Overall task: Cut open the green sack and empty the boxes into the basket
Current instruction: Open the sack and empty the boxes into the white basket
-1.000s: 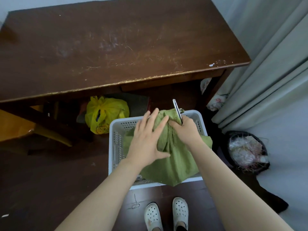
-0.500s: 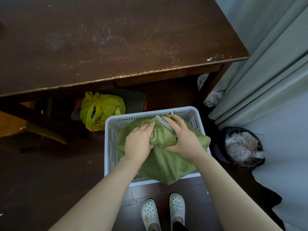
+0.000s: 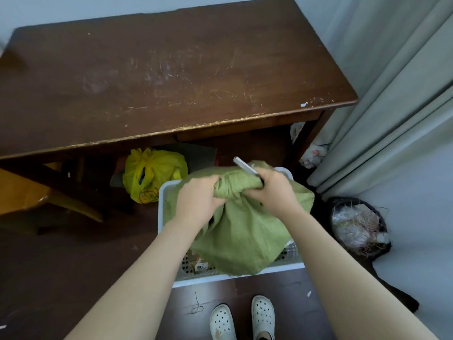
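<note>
Under the table's near edge a yellow bag (image 3: 152, 173) sits on the floor, well clear of the work. The left hand (image 3: 196, 198) is curled tight round a bunch of cloth on the left side of the green sack (image 3: 240, 229), which hangs over the white basket (image 3: 220, 277) and drapes past its far rim. One box (image 3: 199, 266) shows in the basket's near left corner, so the emptying looks under way. A thin metal blade (image 3: 244, 165) sticks up and to the left out of the right hand (image 3: 274, 192), which clenches the twisted neck of the sack and the blade's handle together. To do this step well, both fists should lift the bunched end straight up over the basket's middle and shake, so the boxes drop inside its walls. The blade points toward the left hand, so it is probably safer set down first. A full bin (image 3: 358, 227) stands on the floor beside the basket's right edge.
</note>
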